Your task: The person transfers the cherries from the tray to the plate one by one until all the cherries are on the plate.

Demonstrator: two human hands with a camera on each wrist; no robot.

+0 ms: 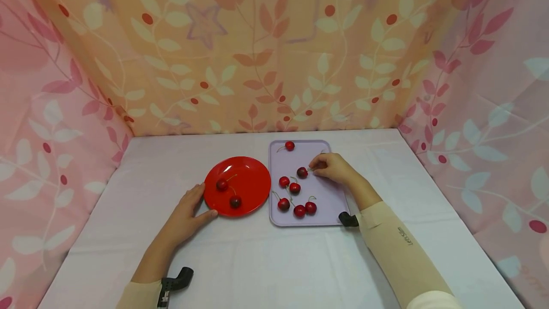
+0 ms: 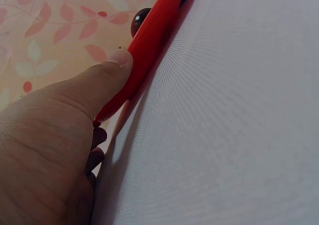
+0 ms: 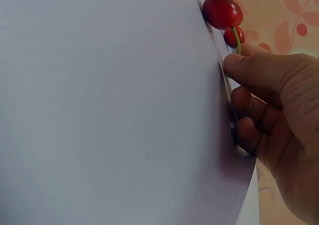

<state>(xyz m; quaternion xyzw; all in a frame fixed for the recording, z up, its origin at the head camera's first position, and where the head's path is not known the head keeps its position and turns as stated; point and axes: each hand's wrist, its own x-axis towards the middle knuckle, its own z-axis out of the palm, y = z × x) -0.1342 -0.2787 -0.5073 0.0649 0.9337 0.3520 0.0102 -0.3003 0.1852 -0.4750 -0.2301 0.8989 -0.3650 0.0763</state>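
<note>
Two dark red cherries [image 1: 235,201] with stems lie on a round red plate [image 1: 253,180]. My left hand [image 1: 188,213] holds this plate by its near left rim, the thumb [image 2: 112,73] laid against the edge. Over the lilac tray [image 1: 330,204], my right hand [image 1: 332,167] pinches the green stem of a cherry [image 1: 302,172] between thumb and index finger. In the right wrist view that cherry [image 3: 223,12] hangs beyond the fingertips, its stem running back to them. Whether it touches the tray I cannot tell.
Several more cherries [image 1: 299,211] lie in the tray's near left part, and a single cherry [image 1: 289,146] sits by its far edge. The tray stands right beside the plate on a white cloth [image 1: 240,261]. Patterned curtains [image 1: 274,61] enclose the back and sides.
</note>
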